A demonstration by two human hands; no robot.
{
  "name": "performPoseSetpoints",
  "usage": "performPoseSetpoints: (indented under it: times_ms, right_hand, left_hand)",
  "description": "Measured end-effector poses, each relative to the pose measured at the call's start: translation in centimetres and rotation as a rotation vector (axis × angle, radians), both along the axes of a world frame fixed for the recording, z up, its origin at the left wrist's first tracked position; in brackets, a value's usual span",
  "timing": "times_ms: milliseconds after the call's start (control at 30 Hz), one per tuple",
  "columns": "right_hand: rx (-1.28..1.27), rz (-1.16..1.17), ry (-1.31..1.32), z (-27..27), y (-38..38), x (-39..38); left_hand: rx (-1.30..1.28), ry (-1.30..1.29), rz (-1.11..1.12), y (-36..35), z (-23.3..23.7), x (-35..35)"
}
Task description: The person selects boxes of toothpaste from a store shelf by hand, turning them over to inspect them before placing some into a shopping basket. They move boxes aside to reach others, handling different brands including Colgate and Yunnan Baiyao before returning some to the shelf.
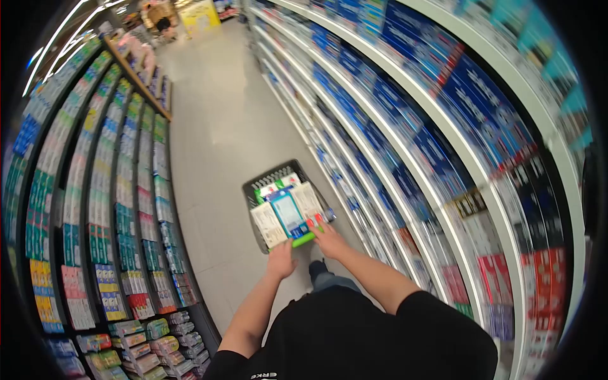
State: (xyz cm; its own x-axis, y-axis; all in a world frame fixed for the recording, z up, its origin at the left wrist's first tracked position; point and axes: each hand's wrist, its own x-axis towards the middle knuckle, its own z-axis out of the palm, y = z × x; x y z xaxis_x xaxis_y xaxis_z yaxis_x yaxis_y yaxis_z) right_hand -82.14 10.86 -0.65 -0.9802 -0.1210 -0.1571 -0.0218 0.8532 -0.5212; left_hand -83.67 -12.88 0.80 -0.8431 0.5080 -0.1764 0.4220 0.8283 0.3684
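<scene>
In the head view, a dark shopping cart (246, 197) is in front of me in the aisle. My left hand (281, 258) is closed around the left end of its bright green handle (304, 239). My right hand (329, 240) grips the right end of the same handle. Inside the cart lie a teal-and-white package (288, 212), a pale printed pack (269, 225) to its left and another pale pack (310, 200) to its right. Green-and-white items sit at the far end. A small red item (315, 220) lies close to my right hand.
Tall shelves of boxed goods (95, 190) line the left side, with hanging packs (139, 348) at the near end. Lit white shelves of mostly blue boxes (411, 114) run along the right, close to the cart. Grey floor (218, 126) stretches ahead toward a yellow display (199, 17).
</scene>
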Motion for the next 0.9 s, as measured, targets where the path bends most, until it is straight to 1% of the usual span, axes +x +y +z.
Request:
performPoseSetpoints:
  times_ms: [33, 100, 167, 200, 267, 467, 533, 567, 633, 700, 767, 833, 900]
  right_hand:
    - [0.009, -0.002, 0.007, -1.5, -0.1, 0.7]
    - [-0.023, -0.026, -0.143, 0.0, -0.3, 2.2]
    - [-0.02, -0.036, -0.214, 0.3, -0.1, 3.9]
    - [-0.023, -0.042, -0.256, 1.7, -0.2, 4.9]
    - [-0.053, -0.063, -0.303, 2.0, -0.3, 6.8]
    - [-0.078, 0.029, -0.327, 1.8, -0.3, 12.5]
    - [-0.09, 0.052, -0.309, 1.9, -0.2, 14.3]
    - [-0.116, 0.029, -0.331, 2.0, 0.1, 15.2]
    - [-0.166, -0.017, -0.373, 4.7, 0.8, 17.2]
    - [-0.227, -0.114, -0.206, 3.3, 2.2, 19.4]
    - [-0.236, -0.195, -0.076, 3.6, 4.3, 21.7]
    - [-0.192, -0.265, 0.014, 8.0, 7.6, 23.7]
    - [-0.089, -0.322, 0.191, 10.6, 10.8, 25.6]
  left_hand:
    - [0.011, 0.022, 0.013, 0.3, 0.1, 1.0]
    - [0.028, 0.108, 0.014, 0.3, -0.3, 2.8]
    - [0.042, 0.059, 0.002, 0.3, 0.1, 4.2]
    - [0.038, 0.045, -0.017, 0.0, 0.0, 5.2]
    - [0.033, 0.048, -0.032, 0.1, 0.0, 6.2]
    - [0.018, 0.069, -0.048, -0.2, 0.5, 11.7]
    - [0.04, 0.12, -0.051, -0.3, 0.7, 13.5]
    - [0.051, 0.145, -0.053, -0.3, 0.6, 14.3]
    - [0.028, 0.089, 0.003, -0.3, 0.1, 15.6]
    - [-0.004, 0.063, 0.059, 0.3, -0.2, 16.5]
    - [-0.047, 0.067, 0.113, 1.0, 0.3, 17.5]
    - [-0.117, -0.049, 0.156, 2.1, 2.0, 17.5]
    - [-0.193, -0.164, 0.186, 2.5, 2.1, 17.5]
